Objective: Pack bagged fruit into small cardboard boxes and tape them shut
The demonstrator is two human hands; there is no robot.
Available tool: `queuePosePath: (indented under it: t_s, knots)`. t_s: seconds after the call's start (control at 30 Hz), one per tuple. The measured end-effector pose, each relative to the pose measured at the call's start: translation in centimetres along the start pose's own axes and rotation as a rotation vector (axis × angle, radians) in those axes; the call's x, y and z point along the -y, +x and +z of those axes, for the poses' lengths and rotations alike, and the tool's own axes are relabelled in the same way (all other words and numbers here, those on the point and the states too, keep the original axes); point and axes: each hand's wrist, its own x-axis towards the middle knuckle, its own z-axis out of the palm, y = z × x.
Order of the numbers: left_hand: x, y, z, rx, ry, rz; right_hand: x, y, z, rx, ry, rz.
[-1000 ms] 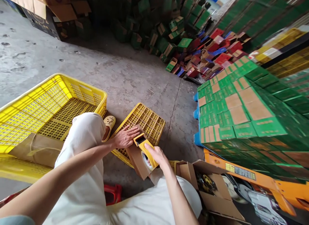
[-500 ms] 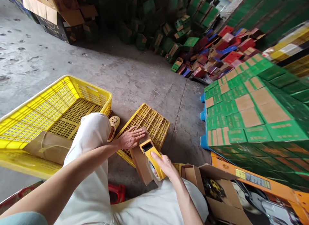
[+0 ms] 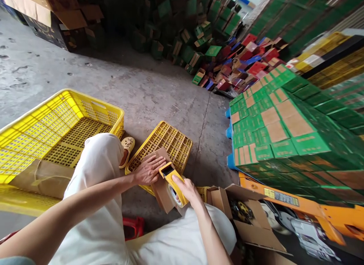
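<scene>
cardboard box (image 3: 162, 193) between a flat left hand (image 3: 147, 171) and a tape dispenser (image 3: 175, 186)

taking twelve as the top of the view, the box slants from eleven to five, its far end over a latticed yellow crate (image 3: 168, 138) and its near end seeming to reach past the crate's edge. the left hand is the nearer one: palm down, fingers stretched out together, touching the cardboard. from that hand most of the bare cardboard shows at about four o'clock; from the right hand (image 3: 184, 191) it lies at about nine.

the right hand is closed round the dispenser, whose long axis also runs from five to eleven, head end toward eleven, just beside the left fingertips (whether that head touches the cardboard or hangs slightly above it, i cannot tell). the white roll (image 3: 171, 194) shows on its underside, toward eight.

farther out, a big yellow crate (image 3: 99, 112) stands at about nine o'clock, a stack of green boxes (image 3: 297, 119) between two and three, and an open carton (image 3: 253, 233) at four.
</scene>
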Motion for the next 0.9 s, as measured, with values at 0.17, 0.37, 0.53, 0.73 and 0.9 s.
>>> queuePosePath:
  t_s: [0.17, 0.37, 0.53, 0.73, 0.9]
  knots:
    - [-0.1, 0.2, -0.1, 0.021, -0.023, 0.004, 0.0, 0.2, -0.3, 0.032, 0.001, 0.014]
    - [0.0, 0.5, -0.8, 0.051, -0.017, -0.010, 0.4, -0.2, -0.3, 0.060, 0.032, 0.023]
    - [-0.1, 0.5, -0.5, 0.040, 0.006, -0.019, -0.7, -0.8, -0.8, 0.096, 0.050, 0.011]
    - [-0.1, 0.3, 0.1, 0.016, 0.014, -0.036, -3.5, -1.7, -1.1, 0.054, 0.067, -0.012]
    - [-0.4, 0.2, 0.0, 0.002, 0.033, -0.041, -3.3, -1.7, -0.8, 0.039, 0.082, 0.004]
